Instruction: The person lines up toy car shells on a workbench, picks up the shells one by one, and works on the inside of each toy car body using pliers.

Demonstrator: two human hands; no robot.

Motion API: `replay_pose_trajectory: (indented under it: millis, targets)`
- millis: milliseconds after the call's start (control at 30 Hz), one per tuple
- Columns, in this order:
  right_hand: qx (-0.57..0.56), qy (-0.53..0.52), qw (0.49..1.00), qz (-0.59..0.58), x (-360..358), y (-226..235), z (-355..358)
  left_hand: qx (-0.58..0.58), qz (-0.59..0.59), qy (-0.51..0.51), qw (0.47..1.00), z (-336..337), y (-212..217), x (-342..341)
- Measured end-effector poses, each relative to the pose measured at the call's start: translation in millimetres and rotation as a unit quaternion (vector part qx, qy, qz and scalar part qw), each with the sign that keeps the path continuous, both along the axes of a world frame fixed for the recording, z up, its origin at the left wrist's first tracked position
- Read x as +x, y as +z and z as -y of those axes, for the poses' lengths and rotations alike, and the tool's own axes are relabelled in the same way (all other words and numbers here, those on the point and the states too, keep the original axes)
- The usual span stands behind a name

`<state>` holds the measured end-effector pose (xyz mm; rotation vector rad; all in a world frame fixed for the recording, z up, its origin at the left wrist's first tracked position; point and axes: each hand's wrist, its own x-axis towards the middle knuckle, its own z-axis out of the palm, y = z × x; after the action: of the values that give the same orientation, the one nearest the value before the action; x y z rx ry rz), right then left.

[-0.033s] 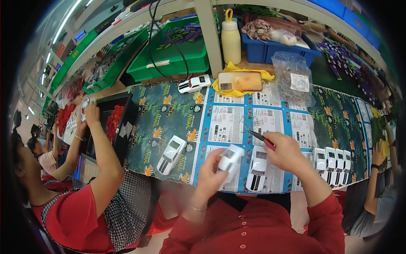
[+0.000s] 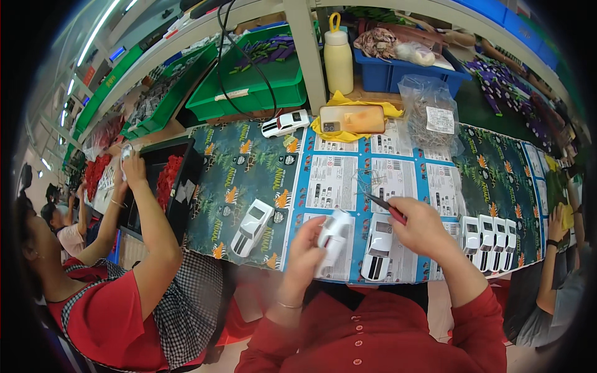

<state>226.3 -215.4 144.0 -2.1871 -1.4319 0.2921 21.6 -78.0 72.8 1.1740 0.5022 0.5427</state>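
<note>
My left hand is closed round a white toy car, tilted up on end above the table and slightly blurred. In my right hand is a pair of dark tweezers with a red grip, their points toward the left. Just beyond those points lies a small loose heap of thin metal pins. Another white toy car with black stripes rests between my hands. Farther left lies one more white toy car.
Several white cars stand in a row at right. A phone lies on yellow cloth; beside it are a bag of pins and a cream bottle. Green bins stand behind. A co-worker sits at left by a black tray.
The toy car in my left hand has turned more upright and shifted slightly left. My right hand with the tweezers has moved very little.
</note>
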Motion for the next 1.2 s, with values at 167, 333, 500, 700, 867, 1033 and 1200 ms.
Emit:
replay_pose_trajectory:
  millis: [167,333,500,700,867,1033,1200]
  targets:
    - [0.046,-0.003,0.996,-0.072,-20.9,3.5,20.4,-0.143,0.21,-0.018,0.967,18.9,20.3,8.8]
    - [0.089,0.033,0.988,-0.124,-39.2,-1.7,33.1,0.096,0.211,-0.089,0.969,38.7,17.1,7.4]
    - [0.082,0.05,0.985,-0.14,-46.2,-5.5,45.0,0.044,0.237,-0.094,0.966,44.1,4.4,-0.3]
    - [0.097,0.072,0.979,-0.162,-47.9,-8.3,57.4,-0.053,0.276,-0.109,0.953,39.4,18.0,-5.4]
    - [0.091,0.07,0.978,-0.171,-48.7,-6.6,59.3,-0.081,0.301,-0.104,0.944,42.6,18.6,-6.1]
    - [0.093,0.078,0.977,-0.177,-47.0,-6.7,61.7,-0.07,0.307,-0.116,0.942,44.0,18.1,-6.2]
    - [0.101,0.069,0.978,-0.171,-46.5,-9.0,63.5,-0.055,0.311,-0.117,0.941,43.0,21.0,-4.2]
